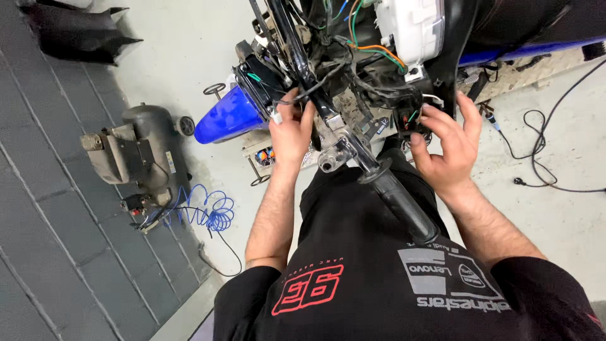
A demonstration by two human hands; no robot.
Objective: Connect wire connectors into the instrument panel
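Right now the tangle of wiring under the stripped front of the motorcycle sits just ahead of me, between my two hands, with loose green, orange and black leads spilling across it. My left hand pinches a thin black wire with a small white connector at its end, fingers closed on it beside the blue front fender. My right hand is curled around a black connector block with coloured leads, thumb and fingers gripping it. Both hands are about equally near the harness. Between them the handlebar runs diagonally toward my chest, its black grip nearest me. Further out, a grey air compressor with a coiled blue hose stands on the floor to my left, and a black cable snakes across the concrete on my right.
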